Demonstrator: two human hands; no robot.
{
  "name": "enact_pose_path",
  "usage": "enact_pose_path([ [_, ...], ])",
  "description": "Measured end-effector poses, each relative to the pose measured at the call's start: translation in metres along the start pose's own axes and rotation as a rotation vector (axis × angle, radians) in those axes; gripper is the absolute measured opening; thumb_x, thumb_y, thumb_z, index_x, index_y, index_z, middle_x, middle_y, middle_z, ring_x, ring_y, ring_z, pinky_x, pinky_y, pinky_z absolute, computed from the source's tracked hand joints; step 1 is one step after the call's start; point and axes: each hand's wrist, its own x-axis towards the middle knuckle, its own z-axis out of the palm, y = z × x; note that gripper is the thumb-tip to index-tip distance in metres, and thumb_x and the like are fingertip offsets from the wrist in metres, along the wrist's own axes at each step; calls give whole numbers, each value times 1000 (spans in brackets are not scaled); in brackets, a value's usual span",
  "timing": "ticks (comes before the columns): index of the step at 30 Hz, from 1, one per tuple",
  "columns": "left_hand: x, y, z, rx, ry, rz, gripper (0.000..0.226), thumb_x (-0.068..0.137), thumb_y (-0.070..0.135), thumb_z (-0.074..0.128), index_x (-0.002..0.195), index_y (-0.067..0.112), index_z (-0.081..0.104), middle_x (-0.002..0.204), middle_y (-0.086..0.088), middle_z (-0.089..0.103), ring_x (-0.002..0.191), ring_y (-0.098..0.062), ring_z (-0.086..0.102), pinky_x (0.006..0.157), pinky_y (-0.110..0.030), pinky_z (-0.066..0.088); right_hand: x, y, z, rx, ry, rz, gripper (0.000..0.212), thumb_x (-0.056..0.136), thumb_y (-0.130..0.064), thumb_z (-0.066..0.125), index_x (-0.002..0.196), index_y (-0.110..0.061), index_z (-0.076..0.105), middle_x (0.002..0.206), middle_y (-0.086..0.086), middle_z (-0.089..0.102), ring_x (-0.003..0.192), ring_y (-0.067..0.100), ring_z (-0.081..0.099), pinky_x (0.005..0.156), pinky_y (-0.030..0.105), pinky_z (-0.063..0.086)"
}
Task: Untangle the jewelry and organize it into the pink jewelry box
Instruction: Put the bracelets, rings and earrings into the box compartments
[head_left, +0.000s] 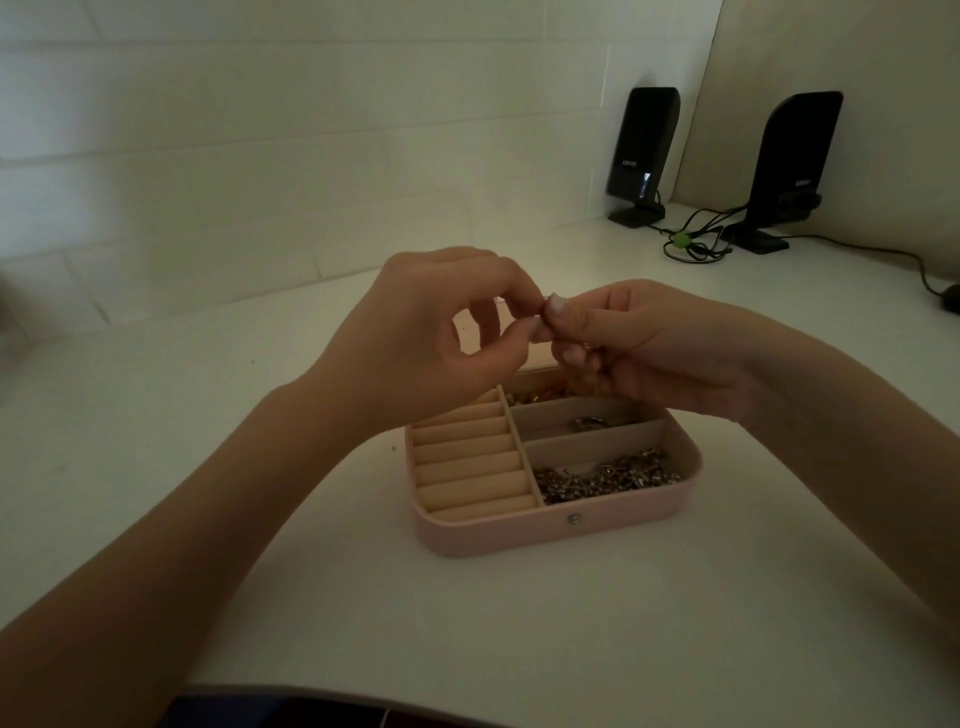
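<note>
Landmark: one pink jewelry box (519, 532), open, on a white worktop (234, 389); every place below is given relative to it.
Box heading: long axis runs left to right, slightly slanted; one metal snap (573, 518) faces the viewer on the front wall.
Left section: seven cream ring rolls (470, 457) are visible, stacked front to back; the rearmost ones are hidden by the wrist.
Right section: three compartments, front to back.
Front compartment: one tangled heap of silver chain (605, 475) stretches across it, left to right.
Middle compartment: one small silver piece (589, 423) near its middle.
Back compartment: gold-toned pieces (535, 397), partly hidden; count unclear.
Left hand (441, 332): above the box's rear left, thumb and forefinger closed to a tight pinching grip where both hands meet.
Right hand (649, 348): above the box's rear right, fingers curled, fingertips pinching at the same meeting point.
Item held: too small and dark to identify.
Far right of the box: two black speakers (641, 156) stand at the wall, with cables (696, 241) between them.
Open room: bare worktop lies left of the box and in front of it, up to the near edge.
</note>
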Motion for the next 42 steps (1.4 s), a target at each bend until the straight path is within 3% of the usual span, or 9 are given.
enact_pose_path([
  [8,0,-2,3,46,7,29,7,83,15,68,85,9,70,76,0,68,65,-10,58,58,-4,40,-1,-1,-2,49,16,20,15,70,-25,61,68,-13,70,54,-1,59,47,4,45,49,10,43],
  [13,-1,-5,3,123,18,64,7,85,14,65,84,9,70,74,1,66,63,-7,55,56,-6,39,-2,-2,0,12,17,18,28,69,-33,60,86,-11,63,58,-2,60,49,3,45,51,10,42],
  [16,1,-7,0,84,29,0,6,85,13,65,82,9,68,72,5,63,64,-8,58,54,-6,40,-3,-4,1,-101,72,-21,37,66,-33,65,95,-10,61,65,-1,65,54,5,49,57,15,44],
  [19,1,-10,-9,-77,35,-155,4,86,14,65,81,13,64,75,13,59,63,-9,61,50,-7,43,-5,-7,4,-241,157,-114,30,65,-27,69,90,-10,66,72,2,71,58,5,57,63,18,49],
  [22,-6,-17,-17,-145,-15,-249,6,88,13,60,82,15,62,76,15,57,63,-7,60,46,-13,45,-5,-5,13,-386,213,-238,18,77,-17,69,93,-9,69,74,4,74,59,5,63,61,16,52],
  [25,-19,-26,-21,-69,-110,-252,9,90,13,56,85,11,63,77,11,57,70,-5,57,49,-14,47,-1,5,25,-537,270,-334,12,82,-16,68,94,-14,68,72,1,74,64,8,69,64,18,56],
  [30,-34,-41,-20,5,-200,-238,11,89,20,55,86,13,63,76,14,55,73,-5,54,61,-9,42,12,24,40,-907,363,-504,7,84,-27,65,91,-29,64,64,-7,66,61,4,60,63,17,48],
  [35,-36,-48,-17,30,-241,-248,12,82,28,55,80,19,62,74,11,53,72,-1,51,61,-11,38,18,28,47,-975,356,-535,9,82,-15,66,85,-23,67,64,-11,55,67,-1,51,62,10,40],
  [42,-37,-46,-18,-22,-241,-260,7,80,11,70,80,16,65,75,10,54,71,-4,51,58,-13,40,15,26,49,-1037,326,-450,9,83,-20,66,88,-25,71,66,-21,51,71,-13,49,64,2,36],
])
